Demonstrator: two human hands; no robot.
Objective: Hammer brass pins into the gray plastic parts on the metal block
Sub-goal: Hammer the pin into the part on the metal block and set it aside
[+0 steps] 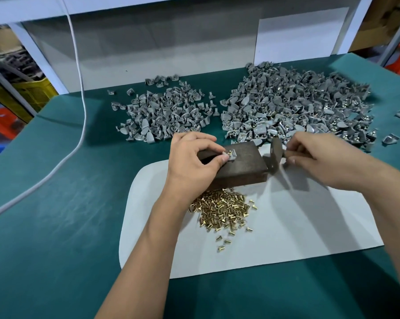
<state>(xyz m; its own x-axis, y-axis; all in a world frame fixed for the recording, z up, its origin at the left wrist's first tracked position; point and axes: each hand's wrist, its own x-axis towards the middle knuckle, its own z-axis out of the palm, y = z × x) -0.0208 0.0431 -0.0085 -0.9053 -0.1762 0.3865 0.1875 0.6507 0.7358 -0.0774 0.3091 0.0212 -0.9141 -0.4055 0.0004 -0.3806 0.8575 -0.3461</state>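
A dark metal block (pixel 245 165) lies on a white mat (pixel 275 231). On its top sits a gray plastic part (pixel 231 155) with a brass pin (pixel 230 153) standing in it. My left hand (pixel 194 162) pinches that part with thumb and fingers. My right hand (pixel 321 160) grips a small hammer (pixel 276 155), whose round flat head hangs blurred just right of the block. A heap of loose brass pins (pixel 222 209) lies on the mat in front of the block.
Two heaps of gray plastic parts lie on the green table (pixel 56 203): a smaller left heap (pixel 164 113) and a larger right heap (pixel 295 104) with brass showing in it. A white cable (pixel 79 88) hangs down at the left. A white panel stands behind.
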